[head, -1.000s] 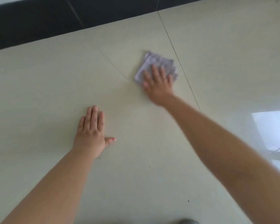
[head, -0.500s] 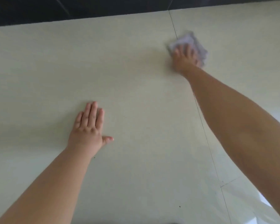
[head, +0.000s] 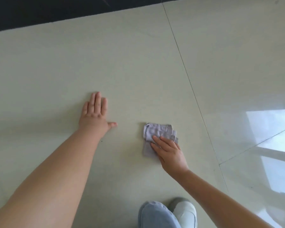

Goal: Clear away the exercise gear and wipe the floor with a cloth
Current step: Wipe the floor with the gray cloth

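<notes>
Under the straight, pressing fingers [head: 161, 142] of the right hand [head: 169, 153] lies the folded cloth [head: 158, 134] on the floor [head: 138, 63], while the left hand [head: 95, 116] rests flat, fingers together, thumb splayed toward the cloth.

Lower right part of cloth [head: 156, 134] covered by right hand [head: 170, 153]; cloth edge beneath the palm not visible. Both forearms cut off by the bottom edge, left at the lower left corner, right at the lower right. Trouser knee [head: 156, 215] and white shoe [head: 186, 211] cut off by the bottom edge; shoe partly hidden behind the knee. Window reflection [head: 273, 129] on floor [head: 138, 63] cut off by the right edge. Dark strip [head: 56, 10] cut off by the top edge; material indeterminable. Small dark specks on floor too small to identify.
</notes>
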The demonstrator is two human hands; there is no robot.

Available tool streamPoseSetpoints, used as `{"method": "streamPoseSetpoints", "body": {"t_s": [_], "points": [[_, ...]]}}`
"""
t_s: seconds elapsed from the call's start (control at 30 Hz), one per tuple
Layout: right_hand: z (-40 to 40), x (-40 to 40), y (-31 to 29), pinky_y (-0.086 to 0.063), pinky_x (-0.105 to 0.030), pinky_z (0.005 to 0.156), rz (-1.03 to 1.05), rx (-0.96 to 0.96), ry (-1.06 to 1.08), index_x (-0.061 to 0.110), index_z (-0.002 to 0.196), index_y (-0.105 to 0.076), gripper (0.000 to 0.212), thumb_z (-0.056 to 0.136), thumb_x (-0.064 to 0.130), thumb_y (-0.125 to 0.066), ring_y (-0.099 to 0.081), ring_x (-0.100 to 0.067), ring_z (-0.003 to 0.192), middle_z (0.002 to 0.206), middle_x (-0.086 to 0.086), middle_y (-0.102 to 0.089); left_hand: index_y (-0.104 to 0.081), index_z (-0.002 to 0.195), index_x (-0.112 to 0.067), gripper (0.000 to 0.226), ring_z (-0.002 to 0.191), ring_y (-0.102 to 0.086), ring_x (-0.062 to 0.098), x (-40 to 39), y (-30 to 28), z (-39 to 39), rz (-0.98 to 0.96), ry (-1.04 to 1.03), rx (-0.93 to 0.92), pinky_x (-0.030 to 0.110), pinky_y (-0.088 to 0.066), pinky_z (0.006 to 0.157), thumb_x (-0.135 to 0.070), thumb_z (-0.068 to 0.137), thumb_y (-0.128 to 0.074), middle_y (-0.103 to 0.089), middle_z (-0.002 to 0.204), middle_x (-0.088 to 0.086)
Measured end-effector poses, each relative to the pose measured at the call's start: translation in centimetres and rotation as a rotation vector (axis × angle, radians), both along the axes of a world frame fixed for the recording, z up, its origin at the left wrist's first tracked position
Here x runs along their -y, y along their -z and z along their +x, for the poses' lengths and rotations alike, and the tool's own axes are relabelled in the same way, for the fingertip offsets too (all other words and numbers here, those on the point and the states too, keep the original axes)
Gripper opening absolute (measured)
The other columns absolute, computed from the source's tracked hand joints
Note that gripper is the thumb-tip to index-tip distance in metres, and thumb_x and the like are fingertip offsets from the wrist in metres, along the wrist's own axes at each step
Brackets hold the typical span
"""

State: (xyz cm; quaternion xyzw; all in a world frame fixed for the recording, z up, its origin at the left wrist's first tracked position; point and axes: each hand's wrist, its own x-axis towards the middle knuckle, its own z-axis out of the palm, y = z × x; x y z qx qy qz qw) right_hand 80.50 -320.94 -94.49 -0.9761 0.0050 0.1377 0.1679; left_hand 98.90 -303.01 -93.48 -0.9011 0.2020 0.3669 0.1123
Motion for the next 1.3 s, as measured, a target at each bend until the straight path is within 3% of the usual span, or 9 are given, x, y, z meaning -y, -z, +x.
{"method": "streamPoseSetpoints", "body": {"t_s": [0.1,0.2,0.3,0.43,0.5,0.8,1.0,1.2,1.3], "points": [[-2.3,-2.0,-2.1,-0.056,-0.019,0.064,0.060,-0.134,0.147,0.015,0.084,-0.078,0.037,0.054,-0.003,-0.063,-0.068,-0.018,0.076,0.097,0.004,-0.076,0.006,0.150,-0.006,0.080,0.147,0.014,0.023,1.0,-2.4,-0.9,0.027,0.026,-0.020,0.035,-0.003,0.120,-0.048,0.096,-0.035,0.017,0.158,0.012],[-2.9,-3.3,-5.8,-0.048,-0.023,0.084,0.092,-0.386,0.317,0.011,0.110,-0.069,0.045,0.078,-0.013,-0.047,-0.058,-0.024,0.108,0.125,0.000,-0.064,-0.005,0.150,-0.005,0.068,0.148,0.004,0.023,1.1,-7.1,-4.3,-0.073,0.048,-0.030,0.037,-0.007,0.119,-0.038,0.099,-0.036,0.003,0.159,0.011],[-2.0,-5.0,-11.8,-0.036,-0.027,0.065,0.189,-0.463,0.438,0.002,0.095,-0.065,0.027,0.080,-0.009,-0.045,-0.054,-0.027,0.087,0.096,-0.012,-0.068,-0.029,0.142,-0.003,0.049,0.143,-0.019,0.026,-0.7,-13.2,-8.1,-0.112,-0.016,-0.082,0.037,-0.023,0.113,-0.027,0.099,-0.037,-0.025,0.151,0.015],[-1.0,-7.4,-23.8,-0.034,-0.024,0.061,0.364,-0.429,0.590,0.004,0.105,-0.056,0.019,0.088,0.004,-0.047,-0.048,-0.019,0.076,0.084,-0.004,-0.054,-0.059,0.097,-0.011,0.030,0.103,-0.051,0.029,-3.6,-23.1,-10.7,-0.164,-0.389,-0.332,0.033,-0.041,0.083,-0.029,0.100,-0.035,-0.058,0.101,0.008],[-0.9,-7.9,-30.6,-0.037,-0.014,0.056,0.410,-0.391,0.638,0.004,0.109,-0.058,0.023,0.087,0.007,-0.052,-0.050,-0.015,0.080,0.093,-0.004,-0.057,-0.039,0.062,-0.021,0.039,0.077,-0.042,0.022,-4.4,-29.0,-11.2,-0.299,-0.620,-0.443,0.027,-0.032,0.060,-0.030,0.100,-0.037,-0.041,0.067,0.000],[3.7,-6.1,-60.7,-0.040,-0.005,0.060,0.625,-0.220,0.433,0.011,0.073,-0.070,0.011,0.077,0.002,-0.066,-0.052,0.002,0.064,0.068,0.016,-0.054,-0.057,0.121,-0.012,0.039,0.097,-0.058,0.018,-5.6,-58.6,-9.6,-0.805,-0.921,-0.497,0.025,-0.045,0.083,-0.031,0.088,-0.060,-0.061,0.101,0.001],[7.8,-8.8,-74.7,-0.042,0.000,0.058,0.653,-0.131,0.043,0.011,0.078,-0.072,0.011,0.078,0.001,-0.066,-0.057,0.003,0.064,0.076,0.009,-0.062,-0.056,0.071,-0.021,0.009,0.072,-0.051,0.016,-7.8,-73.1,-11.3,-1.014,-1.127,-0.172,0.027,-0.042,0.073,-0.024,0.077,-0.061,-0.056,0.074,0.001],[7.5,-17.9,-83.8,-0.037,-0.003,0.079,0.543,-0.081,-0.446,0.002,0.124,-0.055,0.044,0.081,-0.004,-0.060,-0.062,-0.013,0.102,0.139,-0.005,-0.045,-0.052,0.072,-0.008,0.017,0.055,-0.048,0.014,-15.4,-83.2,-16.9,-1.006,-1.339,0.361,0.021,-0.039,0.056,-0.004,0.089,-0.054,-0.049,0.063,0.005],[5.6,-25.8,-86.5,-0.028,0.003,0.072,0.447,-0.074,-0.643,0.000,0.101,-0.067,0.024,0.080,-0.001,-0.056,-0.039,-0.011,0.131,0.109,-0.011,-0.067,-0.053,0.073,-0.007,0.014,0.063,-0.043,0.020,-20.7,-87.5,-21.6,-0.861,-1.371,0.659,0.021,-0.032,0.053,-0.006,0.087,-0.055,-0.049,0.067,0.011]]}}
